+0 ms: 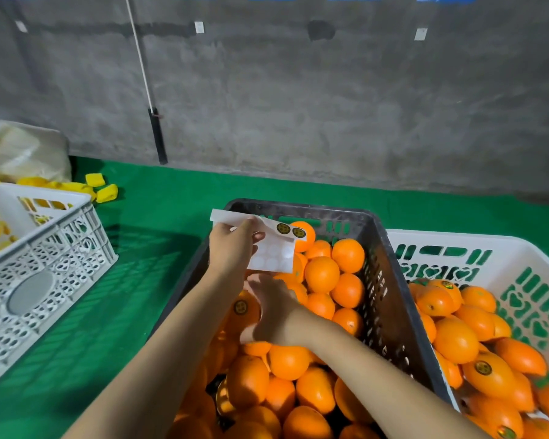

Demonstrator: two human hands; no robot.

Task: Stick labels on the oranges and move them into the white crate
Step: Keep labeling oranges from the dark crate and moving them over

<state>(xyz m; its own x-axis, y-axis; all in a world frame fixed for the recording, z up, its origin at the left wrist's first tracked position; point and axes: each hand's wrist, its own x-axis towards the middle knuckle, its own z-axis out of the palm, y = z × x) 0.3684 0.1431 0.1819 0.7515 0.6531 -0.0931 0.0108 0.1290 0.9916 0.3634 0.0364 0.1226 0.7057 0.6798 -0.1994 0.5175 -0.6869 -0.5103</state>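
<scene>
A black crate in the middle holds several oranges. My left hand pinches a white label sheet above the crate's far left corner; two round dark labels remain on the sheet, the other spots are bare. Just below it, my right hand grips a labelled orange in the black crate. At the right stands the white crate with several oranges in it, some bearing labels.
Another white crate stands at the left on the green table cover, with yellow pieces inside. Yellow foam sleeves and a pale bag lie behind it. A grey concrete wall closes off the back.
</scene>
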